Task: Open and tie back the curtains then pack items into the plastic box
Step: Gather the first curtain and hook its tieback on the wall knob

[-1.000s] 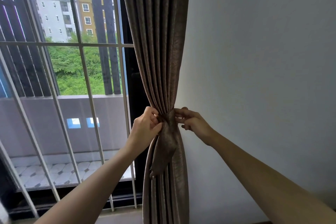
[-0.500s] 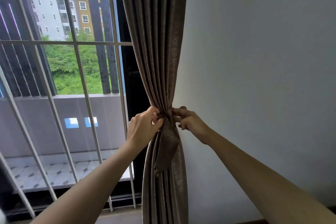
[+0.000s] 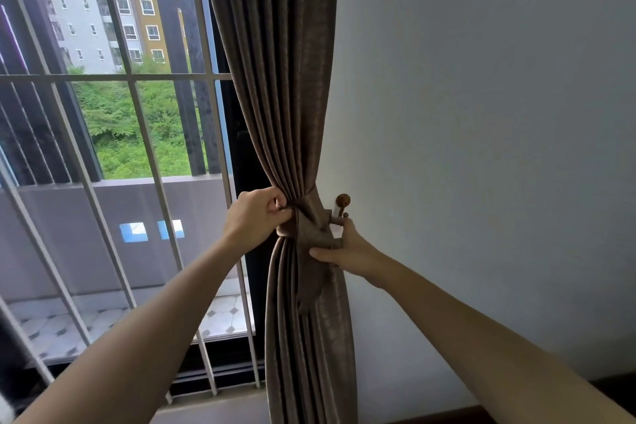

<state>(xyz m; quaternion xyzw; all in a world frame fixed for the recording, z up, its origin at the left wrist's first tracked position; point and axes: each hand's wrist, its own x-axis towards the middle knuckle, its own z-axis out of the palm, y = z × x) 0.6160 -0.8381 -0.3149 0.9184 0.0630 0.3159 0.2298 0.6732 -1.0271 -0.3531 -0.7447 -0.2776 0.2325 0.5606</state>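
Observation:
A brown curtain hangs gathered against the white wall, cinched at waist height by a matching fabric tieback. My left hand pinches the tieback on the curtain's left side. My right hand grips the tieback's loose hanging end just below a small wooden wall hook to the right of the curtain. The plastic box is not in view.
A window with white metal bars fills the left half, with a tiled balcony and buildings beyond it. The plain white wall fills the right. A dark sliding-door track runs along the floor.
My right hand has dropped from the knot to the tieback's loose end, uncovering the wooden hook. My left hand stays at the knot.

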